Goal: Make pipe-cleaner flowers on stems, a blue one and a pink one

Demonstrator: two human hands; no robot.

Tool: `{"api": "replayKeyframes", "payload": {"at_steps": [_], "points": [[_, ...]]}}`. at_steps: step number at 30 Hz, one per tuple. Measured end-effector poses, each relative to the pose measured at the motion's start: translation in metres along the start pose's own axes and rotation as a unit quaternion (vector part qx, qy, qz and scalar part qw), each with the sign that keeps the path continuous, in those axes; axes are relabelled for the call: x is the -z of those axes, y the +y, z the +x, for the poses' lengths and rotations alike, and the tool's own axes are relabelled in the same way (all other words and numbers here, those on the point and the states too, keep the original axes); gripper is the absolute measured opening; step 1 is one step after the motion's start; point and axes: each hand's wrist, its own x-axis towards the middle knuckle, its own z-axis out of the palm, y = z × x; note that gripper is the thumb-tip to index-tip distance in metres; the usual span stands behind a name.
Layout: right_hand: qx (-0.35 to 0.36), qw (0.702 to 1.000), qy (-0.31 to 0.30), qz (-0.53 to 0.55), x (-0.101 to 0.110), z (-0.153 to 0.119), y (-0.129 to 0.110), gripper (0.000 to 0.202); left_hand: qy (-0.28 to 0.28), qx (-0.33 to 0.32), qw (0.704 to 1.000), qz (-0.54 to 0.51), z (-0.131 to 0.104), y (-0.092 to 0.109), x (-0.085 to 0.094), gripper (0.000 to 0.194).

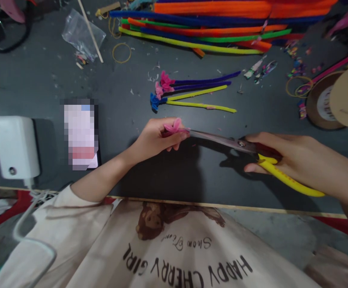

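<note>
Near the front middle of the table, my left hand (162, 138) pinches a small pink pipe-cleaner flower (174, 126) between thumb and fingers. My right hand (294, 156) is wrapped round the yellow-handled scissors (222, 140), whose blades point left and look closed or nearly so. Their tips reach the pink piece at my left fingertips; whether they grip any of it I cannot tell. Just beyond, finished-looking pipe-cleaner flowers lie side by side: a dark pink one (167, 81) and a light pink one (159, 91) with purple stems, and a blue one (154, 102) with yellow stems.
Bundled orange, blue, green and yellow pipe cleaners (210, 30) lie along the back. Ribbon spools (346, 96) sit at the right. On the left are a phone (81, 132), a white power bank (16, 148) with a cable, a plastic bag (79, 34) and a wooden stick (91, 32).
</note>
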Motion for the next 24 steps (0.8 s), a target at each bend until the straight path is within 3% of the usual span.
{"api": "replayKeyframes", "payload": {"at_steps": [10, 19, 24], "points": [[-0.029, 0.998, -0.040, 0.033, 0.004, 0.004, -0.008, 0.077, -0.019, -0.001, 1.000, 0.011, 0.000, -0.002, 0.000, 0.032], [-0.007, 1.000, 0.006, 0.030, 0.000, 0.000, 0.003, 0.062, 0.010, 0.037, 0.999, -0.022, 0.001, 0.001, 0.001, 0.021], [-0.044, 0.999, -0.002, 0.016, 0.001, -0.005, 0.008, 0.070, 0.059, 0.077, 0.990, -0.101, 0.004, 0.002, 0.002, 0.038]]}}
